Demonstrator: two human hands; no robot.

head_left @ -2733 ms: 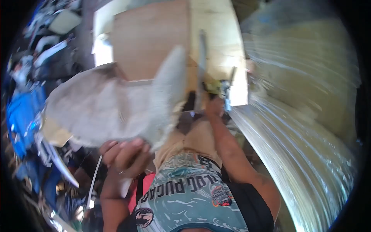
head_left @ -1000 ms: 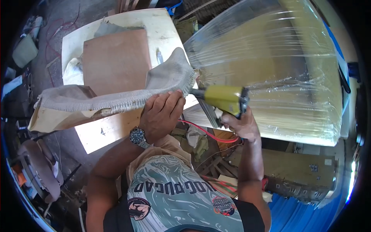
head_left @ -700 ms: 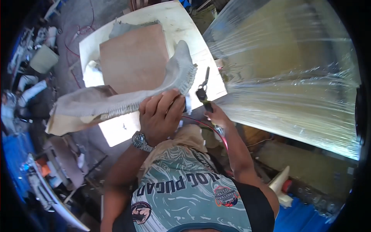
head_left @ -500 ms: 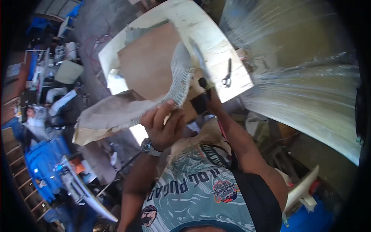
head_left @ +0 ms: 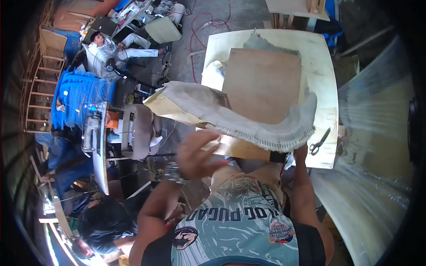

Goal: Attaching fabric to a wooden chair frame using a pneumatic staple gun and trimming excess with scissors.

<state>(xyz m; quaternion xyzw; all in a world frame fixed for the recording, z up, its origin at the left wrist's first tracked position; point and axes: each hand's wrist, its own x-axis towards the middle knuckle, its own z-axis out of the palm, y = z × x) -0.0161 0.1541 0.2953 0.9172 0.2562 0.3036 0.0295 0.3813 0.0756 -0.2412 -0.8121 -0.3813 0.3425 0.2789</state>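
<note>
A grey upholstery fabric piece [head_left: 195, 99] with a ribbed, frayed edge and a pale yellowish backing curves across the near side of a flat brown board [head_left: 264, 84]. My left hand [head_left: 199, 155], a watch on its wrist, is blurred, with fingers apart just below the fabric's near edge; nothing shows in it. My right hand [head_left: 301, 154] is at the near right, under the fabric's right end. Its fingers are mostly hidden. Beside it a black object [head_left: 278, 156] shows partly; its kind I cannot make out. Black-handled scissors [head_left: 318, 144] lie right of that hand.
The board lies on a pale tabletop [head_left: 324, 62]. Plastic sheeting [head_left: 372, 133] hangs at the right. Left are a sewing machine [head_left: 93, 128], a padded chair [head_left: 137, 133] and stacked blue chairs [head_left: 80, 93]. One person [head_left: 102, 55] sits far left; another [head_left: 106, 221] bends at lower left.
The view has turned, so the table now appears farther right. My left hand has come off the fabric edge, its fingers spreading. The fabric still lies across the board's near side.
</note>
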